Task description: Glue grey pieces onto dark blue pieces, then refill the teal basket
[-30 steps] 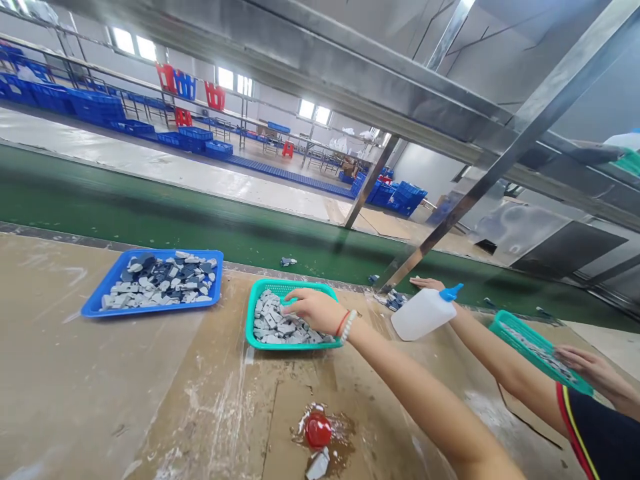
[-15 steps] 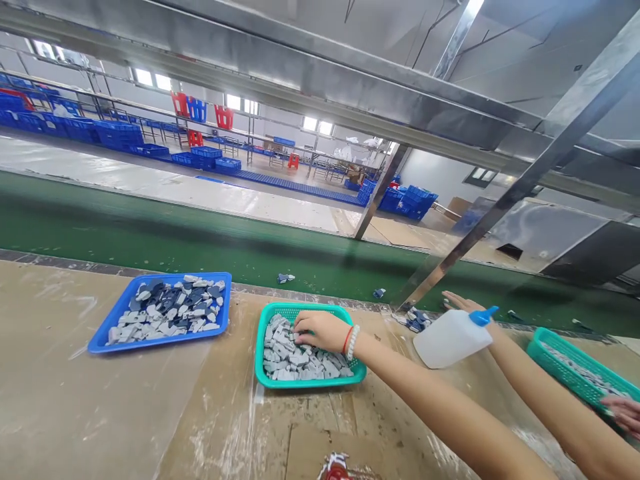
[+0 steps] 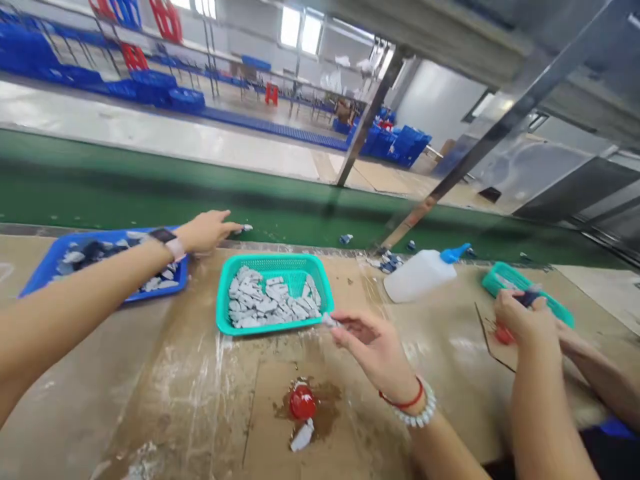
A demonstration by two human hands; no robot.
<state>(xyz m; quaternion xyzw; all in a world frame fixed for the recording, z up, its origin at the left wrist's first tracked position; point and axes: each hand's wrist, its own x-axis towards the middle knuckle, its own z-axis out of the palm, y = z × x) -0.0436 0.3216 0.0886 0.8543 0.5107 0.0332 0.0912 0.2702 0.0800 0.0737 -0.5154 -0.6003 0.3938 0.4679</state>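
My right hand [image 3: 375, 347], with a red string and a bead bracelet at the wrist, pinches a small grey piece [image 3: 329, 321] just in front of the teal basket [image 3: 224, 319]. The basket holds several grey pieces. My left hand [image 3: 203, 230], a watch on its wrist, stretches over the blue tray [image 3: 35, 280] of grey and dark pieces. Its fingertips touch a small piece [image 3: 246, 228] at the near edge of the green belt [image 3: 125, 193]; I cannot tell whether they grip it.
A red blob [image 3: 303, 402] and a white scrap [image 3: 302, 436] lie on the stained cardboard in front of me. A white bottle with a blue cap [image 3: 420, 275] lies to the right. A co-worker's hands [image 3: 525, 323] work by another teal basket [image 3: 505, 277]. Slanted steel posts [image 3: 367, 123] rise behind the belt.
My right hand has left the teal basket and come toward me with a grey piece. My left arm has come into view, reaching to the belt's edge. The co-worker's arm has pulled back from the bottle.
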